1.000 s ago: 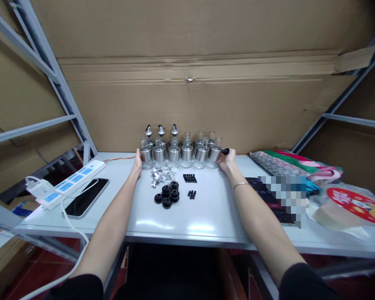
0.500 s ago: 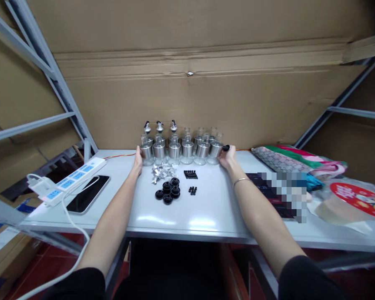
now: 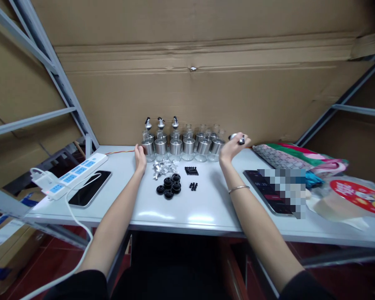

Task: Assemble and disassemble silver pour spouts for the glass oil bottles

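Observation:
Two rows of small glass bottles (image 3: 181, 143) with steel sleeves stand at the back of the white table (image 3: 206, 208); three at the back left carry pour spouts. My left hand (image 3: 140, 157) rests open on the table beside the leftmost bottle, fingers stretched toward it. My right hand (image 3: 234, 146) is lifted just right of the rightmost bottle, fingers curled; whether it holds something small I cannot make out. In front of the bottles lie a heap of silver spouts (image 3: 164, 168), several black caps (image 3: 170, 187) and small black plugs (image 3: 191, 171).
A white power strip (image 3: 71, 177) with its cable and a dark phone (image 3: 90, 193) lie at the left. At the right are a dark tablet (image 3: 262, 187), patterned pouches (image 3: 281, 158) and a plastic bag (image 3: 356, 200). Cardboard sheets and metal rack bars surround the table.
My right hand has lifted off the rightmost bottle and curled its fingers. My left hand has drawn back slightly from the leftmost bottle. The view has shifted a little.

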The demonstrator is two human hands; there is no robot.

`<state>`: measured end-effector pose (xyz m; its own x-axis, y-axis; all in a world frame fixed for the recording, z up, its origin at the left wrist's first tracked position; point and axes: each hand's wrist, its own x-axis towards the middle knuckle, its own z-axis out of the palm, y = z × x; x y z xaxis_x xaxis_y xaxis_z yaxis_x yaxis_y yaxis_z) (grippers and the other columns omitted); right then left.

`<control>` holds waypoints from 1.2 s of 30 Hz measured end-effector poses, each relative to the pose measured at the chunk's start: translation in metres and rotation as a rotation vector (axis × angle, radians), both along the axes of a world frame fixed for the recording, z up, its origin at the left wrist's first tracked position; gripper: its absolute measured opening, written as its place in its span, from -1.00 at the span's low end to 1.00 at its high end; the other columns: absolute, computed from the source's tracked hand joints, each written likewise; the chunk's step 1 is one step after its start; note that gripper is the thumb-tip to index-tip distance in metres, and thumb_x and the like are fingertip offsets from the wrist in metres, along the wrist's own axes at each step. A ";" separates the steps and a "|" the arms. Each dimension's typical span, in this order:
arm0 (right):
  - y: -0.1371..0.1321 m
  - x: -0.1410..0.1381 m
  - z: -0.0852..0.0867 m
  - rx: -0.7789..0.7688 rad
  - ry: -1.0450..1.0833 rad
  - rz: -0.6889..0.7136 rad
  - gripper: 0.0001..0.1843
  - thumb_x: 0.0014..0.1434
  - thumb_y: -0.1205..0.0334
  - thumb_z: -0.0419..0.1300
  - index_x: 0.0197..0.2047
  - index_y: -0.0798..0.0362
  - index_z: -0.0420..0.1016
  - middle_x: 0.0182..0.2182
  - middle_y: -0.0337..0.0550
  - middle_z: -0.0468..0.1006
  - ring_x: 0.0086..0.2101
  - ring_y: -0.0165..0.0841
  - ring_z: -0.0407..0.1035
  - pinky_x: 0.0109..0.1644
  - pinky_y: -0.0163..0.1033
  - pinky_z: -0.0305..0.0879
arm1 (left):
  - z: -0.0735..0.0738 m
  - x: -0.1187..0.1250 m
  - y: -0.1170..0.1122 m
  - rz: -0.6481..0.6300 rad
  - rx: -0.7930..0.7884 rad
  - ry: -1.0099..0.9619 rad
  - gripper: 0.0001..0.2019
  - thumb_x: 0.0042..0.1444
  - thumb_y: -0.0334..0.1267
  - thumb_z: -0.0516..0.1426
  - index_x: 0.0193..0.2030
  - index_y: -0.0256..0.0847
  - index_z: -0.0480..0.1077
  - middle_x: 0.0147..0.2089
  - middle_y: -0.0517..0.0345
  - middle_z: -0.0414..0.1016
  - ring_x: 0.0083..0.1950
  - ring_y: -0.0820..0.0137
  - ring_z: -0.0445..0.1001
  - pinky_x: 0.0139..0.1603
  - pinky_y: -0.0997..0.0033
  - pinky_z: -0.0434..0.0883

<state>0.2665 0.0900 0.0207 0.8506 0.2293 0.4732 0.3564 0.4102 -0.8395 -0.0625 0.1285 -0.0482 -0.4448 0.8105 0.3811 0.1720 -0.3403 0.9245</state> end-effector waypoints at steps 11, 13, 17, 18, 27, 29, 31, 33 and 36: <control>-0.062 -0.088 -0.011 -0.046 -0.948 0.637 -0.64 0.19 -0.11 0.07 -0.35 0.04 0.32 -0.51 -0.21 0.41 -0.52 -0.42 0.25 -0.38 -0.31 0.23 | 0.054 0.063 -0.090 -0.180 0.697 0.997 -0.46 0.12 -0.01 0.13 0.17 -0.21 0.16 0.14 -0.11 0.31 0.24 0.14 0.23 0.22 0.11 0.20; -0.068 -0.094 -0.012 -0.032 -0.938 0.654 -0.63 0.19 -0.13 0.07 -0.35 0.03 0.31 -0.56 -0.26 0.36 -0.56 -0.43 0.22 -0.43 -0.33 0.20 | 0.053 0.069 -0.096 -0.247 0.695 1.076 -0.55 0.14 -0.06 0.13 0.10 -0.22 0.23 0.08 -0.09 0.36 0.18 0.16 0.29 0.14 0.16 0.25; -0.077 -0.101 -0.013 -0.011 -0.939 0.695 -0.59 0.21 -0.18 0.03 -0.36 0.02 0.29 -0.57 -0.28 0.33 -0.57 -0.45 0.19 -0.46 -0.34 0.17 | 0.051 0.070 -0.100 -0.271 0.738 1.066 -0.72 0.20 -0.17 0.05 -0.01 -0.26 0.28 -0.09 -0.05 0.44 -0.01 0.22 0.38 -0.02 0.23 0.31; -0.078 -0.103 -0.013 -0.009 -0.944 0.704 -0.58 0.21 -0.18 0.03 -0.35 0.03 0.30 -0.55 -0.27 0.35 -0.56 -0.45 0.20 -0.45 -0.34 0.18 | 0.051 0.070 -0.101 -0.270 0.742 1.057 -0.72 0.20 -0.18 0.05 -0.01 -0.26 0.27 -0.11 -0.04 0.44 -0.04 0.22 0.38 -0.05 0.24 0.31; -0.085 -0.105 -0.010 0.031 -1.071 0.721 -0.73 0.25 0.01 0.03 -0.26 0.05 0.34 -0.52 -0.25 0.44 -0.57 -0.46 0.27 -0.47 -0.37 0.16 | 0.045 0.071 -0.103 -0.291 0.690 0.998 -0.76 0.16 -0.24 0.00 -0.04 -0.25 0.24 -0.20 0.01 0.49 -0.23 0.28 0.43 -0.16 0.24 0.28; -0.085 -0.104 -0.009 0.034 -1.108 0.678 -0.76 0.27 0.08 0.00 -0.24 0.06 0.36 -0.50 -0.22 0.46 -0.55 -0.45 0.29 -0.44 -0.35 0.17 | 0.045 0.071 -0.103 -0.252 0.711 0.999 -0.77 0.19 -0.24 -0.02 -0.03 -0.24 0.23 -0.18 0.01 0.50 -0.22 0.29 0.44 -0.16 0.24 0.28; -0.085 -0.103 -0.009 0.009 -1.121 0.634 -0.75 0.28 0.08 -0.01 -0.22 0.06 0.37 -0.50 -0.21 0.46 -0.54 -0.44 0.31 -0.43 -0.35 0.17 | 0.046 0.071 -0.102 -0.218 0.727 0.994 -0.78 0.21 -0.25 -0.02 -0.03 -0.23 0.22 -0.17 0.01 0.50 -0.21 0.30 0.44 -0.15 0.25 0.27; -0.084 -0.103 -0.010 -0.027 -1.113 0.589 -0.69 0.28 0.01 -0.01 -0.22 0.06 0.39 -0.54 -0.24 0.44 -0.57 -0.44 0.29 -0.46 -0.35 0.14 | 0.045 0.072 -0.102 -0.190 0.723 0.978 -0.81 0.23 -0.25 -0.03 -0.04 -0.21 0.20 -0.18 0.03 0.48 -0.21 0.31 0.43 -0.14 0.25 0.28; -0.083 -0.102 -0.011 -0.047 -1.136 0.537 -0.58 0.29 -0.10 -0.03 -0.27 0.07 0.43 -0.62 -0.26 0.40 -0.61 -0.43 0.27 -0.48 -0.33 0.10 | 0.041 0.071 -0.100 -0.144 0.689 0.938 -0.79 0.20 -0.18 0.03 -0.08 -0.20 0.18 -0.20 0.04 0.45 -0.23 0.30 0.39 -0.13 0.25 0.30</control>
